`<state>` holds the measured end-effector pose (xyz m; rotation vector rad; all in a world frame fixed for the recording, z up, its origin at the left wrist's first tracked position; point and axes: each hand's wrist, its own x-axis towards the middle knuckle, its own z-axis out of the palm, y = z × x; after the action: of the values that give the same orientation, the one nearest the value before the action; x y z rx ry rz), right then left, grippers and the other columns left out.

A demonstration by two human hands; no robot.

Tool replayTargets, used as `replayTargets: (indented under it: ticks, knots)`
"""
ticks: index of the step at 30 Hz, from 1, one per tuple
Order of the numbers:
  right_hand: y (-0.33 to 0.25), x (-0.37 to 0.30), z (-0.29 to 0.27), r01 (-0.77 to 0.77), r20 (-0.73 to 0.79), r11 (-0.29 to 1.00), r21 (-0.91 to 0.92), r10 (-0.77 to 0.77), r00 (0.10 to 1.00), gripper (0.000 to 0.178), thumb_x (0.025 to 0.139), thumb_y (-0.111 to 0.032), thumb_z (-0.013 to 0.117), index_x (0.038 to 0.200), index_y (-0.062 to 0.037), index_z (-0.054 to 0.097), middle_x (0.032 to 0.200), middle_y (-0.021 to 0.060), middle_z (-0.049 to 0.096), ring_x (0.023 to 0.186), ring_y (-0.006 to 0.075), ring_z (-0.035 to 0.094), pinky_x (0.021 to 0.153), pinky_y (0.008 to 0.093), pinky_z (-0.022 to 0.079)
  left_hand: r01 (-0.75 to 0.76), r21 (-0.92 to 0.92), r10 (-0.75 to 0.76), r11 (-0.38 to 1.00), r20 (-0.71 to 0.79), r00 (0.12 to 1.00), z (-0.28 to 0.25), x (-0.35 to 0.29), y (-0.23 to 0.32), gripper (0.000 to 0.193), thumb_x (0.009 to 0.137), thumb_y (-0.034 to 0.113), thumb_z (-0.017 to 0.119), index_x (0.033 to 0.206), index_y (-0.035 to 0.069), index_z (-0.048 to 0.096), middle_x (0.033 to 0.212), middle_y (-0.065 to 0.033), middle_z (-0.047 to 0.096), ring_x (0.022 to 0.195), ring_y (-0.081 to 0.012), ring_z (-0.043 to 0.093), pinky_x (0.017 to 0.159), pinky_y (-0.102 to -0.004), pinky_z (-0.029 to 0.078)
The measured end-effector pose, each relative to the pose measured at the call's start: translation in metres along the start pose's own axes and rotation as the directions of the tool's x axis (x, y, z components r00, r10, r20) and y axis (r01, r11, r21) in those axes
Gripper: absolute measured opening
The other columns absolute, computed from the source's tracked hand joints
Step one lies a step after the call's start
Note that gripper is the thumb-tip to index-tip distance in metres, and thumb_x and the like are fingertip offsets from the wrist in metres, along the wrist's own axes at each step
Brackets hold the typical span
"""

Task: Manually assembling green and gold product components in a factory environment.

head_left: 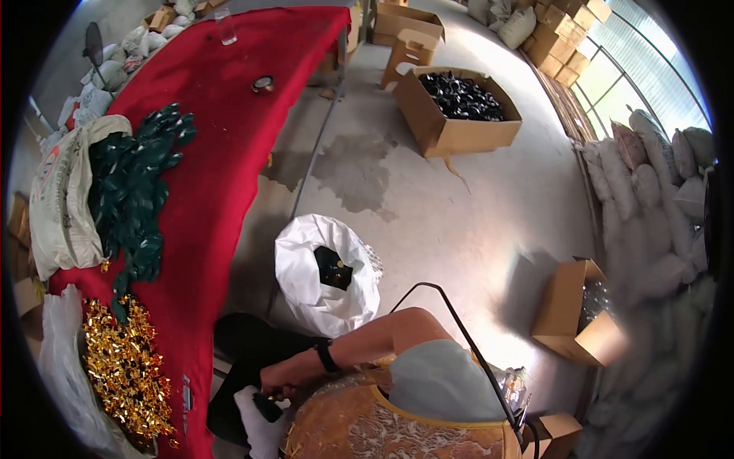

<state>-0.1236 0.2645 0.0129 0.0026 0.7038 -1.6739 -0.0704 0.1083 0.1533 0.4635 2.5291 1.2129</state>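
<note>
My left hand (258,422), in a white glove, is closed around a small dark green piece (267,408) that looks like hard plastic. My bare right hand (280,379), with a black band on its wrist, is curled right above that piece. Its fingertips are pinched together, and what is in them is too small to make out. Both hands are low over my dark-trousered lap, beside the red-covered table (200,252). On the table a heap of dark green pieces (134,191) spills from a white sack (65,206). Nearer lies a pile of shiny gold pieces (126,363) on clear plastic.
An open white sack (325,306) with dark green pieces inside stands on the floor ahead. Beyond it is a carton (459,136) of shiny black pieces; another carton (562,306) lies to the right. Stacked sacks (642,183) line the right wall. A glass (225,29) stands at the table's far end.
</note>
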Motion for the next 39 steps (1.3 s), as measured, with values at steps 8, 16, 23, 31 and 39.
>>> replayTargets:
  ticks: [8,16,23,31,39]
  knots:
    - [-0.026,-0.067,0.082,0.065,0.352,-0.432,-0.9,-0.63,0.692,0.022,0.096,-0.024,0.058,0.104,-0.0058,0.069,0.104,0.0162,0.063,0.091,0.0358,0.067,0.071,0.0434,0.059,0.362,-0.836,-0.491,0.414,0.13,0.861,-0.016,-0.019,0.018,0.068,0.069,0.002,0.083,0.124,0.004,0.043,0.106,-0.0099,0.058,0.096,-0.0209,0.063,0.077,-0.0323,0.054]
    - [-0.016,-0.028,0.091,0.166,0.345,-0.313,-0.935,-0.691,0.636,0.031,0.098,-0.021,0.061,0.117,0.0,0.051,0.094,0.0171,0.065,0.077,0.0369,0.07,0.066,0.0447,0.056,0.295,-0.937,-0.415,-0.185,0.347,0.841,-0.026,-0.054,0.0,0.038,0.093,0.004,0.065,0.129,0.008,0.055,0.116,-0.0075,0.062,0.107,-0.0229,0.059,0.092,-0.0389,0.051]
    - [-0.015,0.001,0.087,0.284,0.165,0.024,-0.959,-0.764,0.624,0.021,0.096,-0.018,0.063,0.103,0.0005,0.056,0.078,0.0153,0.065,0.073,0.0328,0.071,0.062,0.0419,0.054,0.007,-0.564,-0.198,0.826,-0.28,0.939,-0.007,-0.047,-0.03,0.061,0.073,0.011,0.085,0.119,0.004,0.046,0.105,-0.0112,0.058,0.093,-0.0238,0.065,0.073,-0.0341,0.055]
    - [0.025,0.038,0.005,0.037,-0.124,0.596,-0.802,-0.226,0.966,0.026,0.103,-0.03,0.056,0.113,-0.0073,0.063,0.077,0.0078,0.066,0.058,0.0208,0.063,0.052,0.0337,0.048,0.126,0.034,-0.112,0.992,-0.266,0.957,0.001,-0.043,-0.024,0.059,0.069,0.018,0.088,0.115,0.004,0.054,0.105,-0.0166,0.059,0.096,-0.0319,0.062,0.08,-0.04,0.052]
    - [-0.013,-0.017,0.094,0.147,0.267,-0.235,-0.961,-0.65,0.711,0.041,0.097,-0.021,0.063,0.132,-0.0022,0.051,0.101,0.0194,0.06,0.087,0.0409,0.068,0.066,0.0486,0.056,0.074,-0.997,-0.414,-0.022,0.077,0.907,-0.02,-0.055,-0.033,0.045,0.09,0.0,0.061,0.133,0.008,0.048,0.115,-0.0088,0.061,0.098,-0.0219,0.067,0.082,-0.0388,0.06]
